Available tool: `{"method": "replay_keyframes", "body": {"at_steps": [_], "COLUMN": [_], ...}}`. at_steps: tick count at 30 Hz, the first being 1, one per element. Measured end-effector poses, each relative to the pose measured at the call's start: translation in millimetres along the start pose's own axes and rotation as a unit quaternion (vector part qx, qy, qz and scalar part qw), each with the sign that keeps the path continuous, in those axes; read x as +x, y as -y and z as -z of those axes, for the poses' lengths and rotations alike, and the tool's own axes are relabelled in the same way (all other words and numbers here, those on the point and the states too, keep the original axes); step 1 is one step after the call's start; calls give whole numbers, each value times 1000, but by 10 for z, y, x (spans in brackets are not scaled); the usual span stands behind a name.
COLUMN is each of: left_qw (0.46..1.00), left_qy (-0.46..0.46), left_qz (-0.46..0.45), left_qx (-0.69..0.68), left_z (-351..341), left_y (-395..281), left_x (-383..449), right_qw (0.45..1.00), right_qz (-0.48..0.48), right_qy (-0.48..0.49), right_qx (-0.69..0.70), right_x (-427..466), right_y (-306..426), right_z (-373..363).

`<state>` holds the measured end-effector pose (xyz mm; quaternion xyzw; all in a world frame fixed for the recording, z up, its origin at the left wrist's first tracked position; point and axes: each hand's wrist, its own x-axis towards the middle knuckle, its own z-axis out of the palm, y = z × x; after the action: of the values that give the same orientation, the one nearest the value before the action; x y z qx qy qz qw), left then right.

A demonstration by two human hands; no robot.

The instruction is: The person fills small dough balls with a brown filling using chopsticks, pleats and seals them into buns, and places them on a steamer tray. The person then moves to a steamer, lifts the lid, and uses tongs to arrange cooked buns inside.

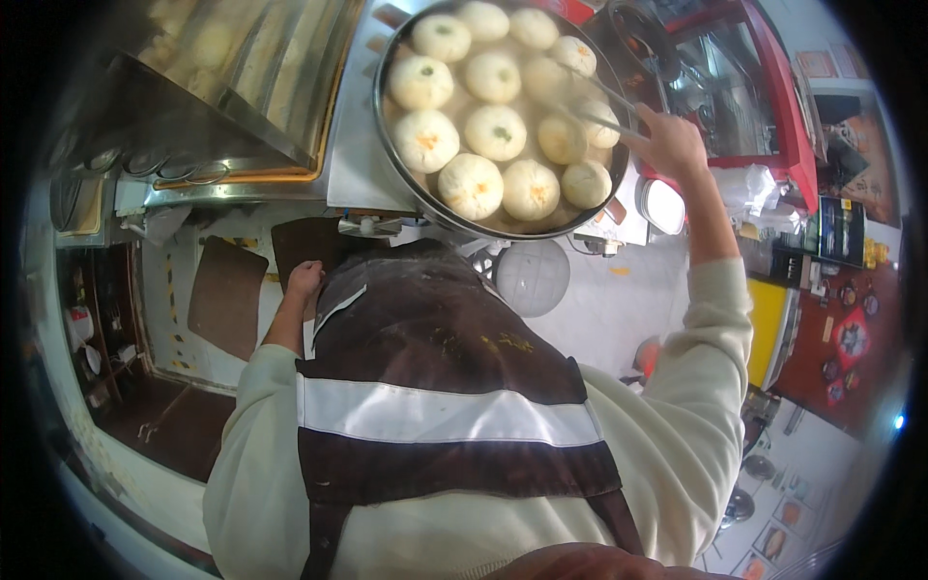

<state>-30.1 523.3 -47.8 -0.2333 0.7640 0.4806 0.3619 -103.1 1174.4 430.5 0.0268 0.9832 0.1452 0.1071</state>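
A large round steamer pan [428, 204] of white steamed buns stands in front of me, with steam over it. My right hand [670, 141] is shut on metal tongs [616, 119] at the pan's right side. The tongs reach over the right-hand buns, and steam blurs their tips, so I cannot tell whether they touch a bun. Some buns, such as the one at the near edge [470, 187], have orange marks on top; others, like the middle one [496, 133], have green marks. My left hand [308, 275] hangs beside my brown apron, fingers curled, with nothing visible in it.
A steaming metal-framed case [239, 156] with food inside stands at the left. Right of the pan are a stack of white trays [663, 206], clear plastic bags [750, 185] and a red-framed glass cabinet [786, 123]. A round stool [533, 279] stands below the counter.
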Motion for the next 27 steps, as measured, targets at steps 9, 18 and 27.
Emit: {"method": "replay_keyframes", "body": {"at_steps": [9, 18, 27], "left_qw": [980, 998, 990], "left_qy": [-9, -15, -29], "left_qz": [-11, 4, -1], "left_qx": [197, 61, 138], "left_z": [43, -3, -49], "left_y": [298, -101, 171], "left_x": [45, -345, -375], "right_qw": [998, 997, 942], "right_qz": [10, -10, -30], "right_qy": [-34, -20, 26], "right_qx": [47, 72, 335], "right_x": [43, -61, 341], "right_y": [-25, -204, -573], "right_z": [23, -85, -758]}}
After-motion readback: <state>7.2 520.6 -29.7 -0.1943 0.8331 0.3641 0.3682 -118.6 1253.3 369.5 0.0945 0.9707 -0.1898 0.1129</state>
